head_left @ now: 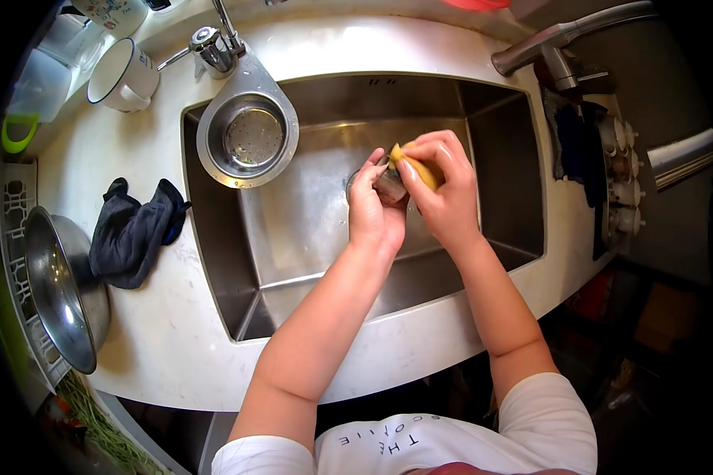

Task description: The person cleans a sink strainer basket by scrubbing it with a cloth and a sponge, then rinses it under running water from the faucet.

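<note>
Over the sink (293, 229), my left hand (372, 214) is wrapped round a small greyish cylindrical container (390, 188) that looks like a little cup. Its material is hard to make out. My right hand (451, 194) pinches a yellow sponge (422, 171) against the rim end of the container. Fingers hide part of both things. Both hands look wet, and a few drops lie on the steel beneath them.
A round metal strainer basket (253, 107) sits at the sink's back left corner. On the left counter are a dark cloth (135, 233), a metal bowl (67, 289) on its side and a white enamel mug (127, 75). A faucet (558, 59) stands back right.
</note>
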The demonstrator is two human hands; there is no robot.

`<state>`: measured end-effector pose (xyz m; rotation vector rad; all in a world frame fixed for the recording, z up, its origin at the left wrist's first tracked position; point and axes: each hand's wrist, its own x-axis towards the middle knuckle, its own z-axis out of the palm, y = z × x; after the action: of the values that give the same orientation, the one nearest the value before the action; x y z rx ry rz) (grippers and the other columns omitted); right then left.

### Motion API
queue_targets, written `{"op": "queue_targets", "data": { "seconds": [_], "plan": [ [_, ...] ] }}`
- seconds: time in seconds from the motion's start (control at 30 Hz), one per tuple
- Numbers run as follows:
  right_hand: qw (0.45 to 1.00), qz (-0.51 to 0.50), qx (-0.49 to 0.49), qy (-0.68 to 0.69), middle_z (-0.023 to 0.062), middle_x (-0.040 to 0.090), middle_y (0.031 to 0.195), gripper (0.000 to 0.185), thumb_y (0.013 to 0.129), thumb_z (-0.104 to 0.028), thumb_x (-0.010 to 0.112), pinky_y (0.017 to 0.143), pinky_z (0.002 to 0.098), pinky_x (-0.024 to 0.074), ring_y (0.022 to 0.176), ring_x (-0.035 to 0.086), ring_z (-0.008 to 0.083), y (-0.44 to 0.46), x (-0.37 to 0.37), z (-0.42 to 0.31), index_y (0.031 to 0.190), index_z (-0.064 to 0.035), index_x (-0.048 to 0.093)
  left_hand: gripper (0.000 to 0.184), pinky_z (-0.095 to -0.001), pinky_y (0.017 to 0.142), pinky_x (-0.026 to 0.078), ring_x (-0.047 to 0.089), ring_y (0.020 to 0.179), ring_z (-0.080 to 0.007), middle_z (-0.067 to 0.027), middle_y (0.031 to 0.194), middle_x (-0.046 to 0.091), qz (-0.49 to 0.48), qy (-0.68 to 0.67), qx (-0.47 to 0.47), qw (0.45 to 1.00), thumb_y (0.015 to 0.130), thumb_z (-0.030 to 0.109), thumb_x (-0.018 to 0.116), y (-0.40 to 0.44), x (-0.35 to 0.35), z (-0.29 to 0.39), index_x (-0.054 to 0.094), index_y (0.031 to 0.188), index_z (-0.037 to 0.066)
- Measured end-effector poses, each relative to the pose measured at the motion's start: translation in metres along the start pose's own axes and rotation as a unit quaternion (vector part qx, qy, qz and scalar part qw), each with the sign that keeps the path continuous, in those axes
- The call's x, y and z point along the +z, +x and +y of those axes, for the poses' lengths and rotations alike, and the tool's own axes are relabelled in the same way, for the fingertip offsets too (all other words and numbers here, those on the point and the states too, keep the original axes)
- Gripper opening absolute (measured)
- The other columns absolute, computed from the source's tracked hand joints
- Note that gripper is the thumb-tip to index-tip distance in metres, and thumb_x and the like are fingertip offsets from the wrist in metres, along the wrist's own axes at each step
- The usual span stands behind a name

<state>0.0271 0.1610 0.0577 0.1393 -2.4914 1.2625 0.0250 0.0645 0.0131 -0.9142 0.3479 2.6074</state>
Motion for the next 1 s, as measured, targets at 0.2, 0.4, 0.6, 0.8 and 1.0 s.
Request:
{"op": "queue_targets", "data": {
  "seconds": [0.2, 0.4, 0.6, 0.8, 1.0],
  "plan": [
    [0.998, -0.002, -0.053, -0.038, 0.0133, 0.058, 0.094, 0.014, 0.078, -0.004, 0.071, 0.077, 0.0381, 0.0499, 0.088, 0.061, 0.0301, -0.023, 0.013, -0.013, 0.09, -0.0029, 0.064, 0.031, -0.0428, 0.096, 0.052, 0.063, 0.1, -0.0277, -0.0147, 0.109, 0.062, 0.047, -0.02, 0.011, 0.999, 0.09, 0.007, 0.044, 0.004, -0.005, 0.004, 0.054, 0.12, 0.007],
    [0.998, 0.039, 0.032, 0.035, 0.0133, 0.058, 0.093, 0.012, 0.081, -0.003, 0.069, 0.075, 0.0358, 0.0494, 0.085, 0.06, 0.0279, -0.004, 0.013, 0.007, 0.089, -0.0005, 0.06, 0.031, -0.0426, 0.097, 0.05, 0.061, 0.106, -0.0275, -0.0154, 0.114, 0.061, 0.041, -0.044, 0.015, 0.998, 0.091, 0.004, 0.041, 0.002, -0.003, -0.001, 0.053, 0.12, 0.006],
    [0.998, 0.002, 0.024, 0.055, 0.0126, 0.059, 0.093, 0.011, 0.08, -0.003, 0.069, 0.077, 0.035, 0.0489, 0.087, 0.06, 0.0261, 0.0, 0.012, -0.001, 0.086, 0.0001, 0.061, 0.033, -0.0409, 0.099, 0.048, 0.057, 0.109, -0.0247, -0.0127, 0.117, 0.057, 0.029, -0.036, -0.018, 0.999, 0.091, 0.007, 0.037, 0.007, -0.002, 0.001, 0.052, 0.12, 0.008],
    [0.999, -0.021, -0.047, -0.01, 0.0116, 0.058, 0.096, 0.013, 0.079, 0.0, 0.07, 0.079, 0.0309, 0.0466, 0.089, 0.058, 0.021, -0.018, 0.019, -0.021, 0.087, -0.0012, 0.061, 0.033, -0.0406, 0.093, 0.051, 0.059, 0.102, -0.026, -0.012, 0.11, 0.058, 0.015, -0.048, -0.016, 0.999, 0.088, 0.008, 0.042, 0.003, -0.006, 0.009, 0.052, 0.12, 0.009],
    [0.999, 0.027, 0.007, 0.02, 0.0144, 0.059, 0.096, 0.013, 0.08, -0.004, 0.071, 0.076, 0.0363, 0.0498, 0.087, 0.061, 0.0282, 0.003, 0.012, 0.005, 0.09, -0.0023, 0.062, 0.031, -0.0438, 0.093, 0.051, 0.06, 0.102, -0.0284, -0.0136, 0.109, 0.059, 0.068, -0.042, -0.023, 0.997, 0.085, 0.011, 0.042, -0.001, 0.004, 0.008, 0.058, 0.111, 0.004]
  ]
}}
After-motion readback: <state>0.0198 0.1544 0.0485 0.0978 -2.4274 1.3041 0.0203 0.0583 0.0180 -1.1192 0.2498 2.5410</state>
